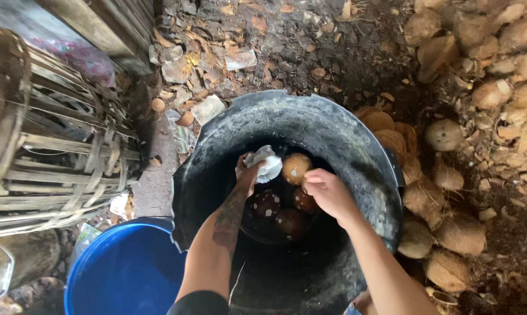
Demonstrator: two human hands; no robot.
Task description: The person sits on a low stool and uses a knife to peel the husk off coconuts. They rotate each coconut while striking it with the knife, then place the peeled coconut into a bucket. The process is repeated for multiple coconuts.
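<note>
Inside the big black tub (357, 146), the left hand (247, 172) is clenched around a crumpled white cloth (264, 163), whose bunched mass runs roughly from the fingers toward the tub's far wall. Just beside the cloth lies a tan peeled coconut (295, 168), round enough that no long axis shows. The right hand (327, 192) is curled with its fingers together at that coconut's near edge; whether it grips the coconut or something under it cannot be told, since the palm hides the contact. Below the hands about 3 darker coconuts (267, 204) with pale spots sit in the tub's shadowed bottom, their outlines hard to separate. The left forearm crosses the tub's lower half and covers part of them. A blue bucket (123, 274) stands against the tub's near-left rim, cut off by the frame. A woven bamboo basket (53, 151) lies at far left, and husked coconuts (450, 233) pile on the littered ground at right.
</note>
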